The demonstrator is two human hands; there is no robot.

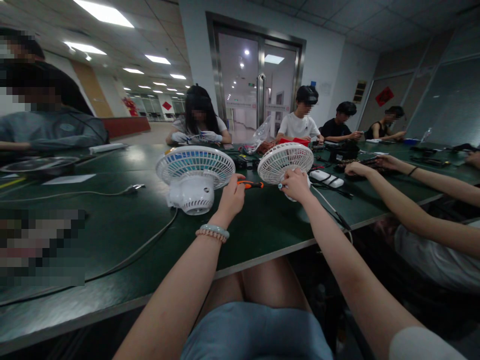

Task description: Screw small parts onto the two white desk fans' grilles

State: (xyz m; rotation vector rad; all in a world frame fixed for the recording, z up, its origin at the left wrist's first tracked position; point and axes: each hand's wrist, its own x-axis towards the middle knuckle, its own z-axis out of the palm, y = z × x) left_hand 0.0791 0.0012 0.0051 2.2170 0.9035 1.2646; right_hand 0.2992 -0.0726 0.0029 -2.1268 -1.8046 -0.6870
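My left hand [231, 197] is closed around an orange-and-black screwdriver [252, 185], its handle pointing right. Just left of that hand, a larger white fan [193, 192] lies on the green table with its grille facing away and its motor housing towards me. My right hand [297, 185] is closed at the back of a smaller white fan [275, 162]. By its fingertips shows a small light-blue end [280, 185]; what it belongs to is unclear. The hand covers most of the smaller fan's rear housing.
A white power strip [326, 178] and cables lie right of the smaller fan. A grey cord [138, 252] crosses the table [123, 220] at left. Behind stand a red tray [294, 141] and a clear plastic bag [262, 131]. Another person's arms [397, 200] reach in at right; several people sit around.
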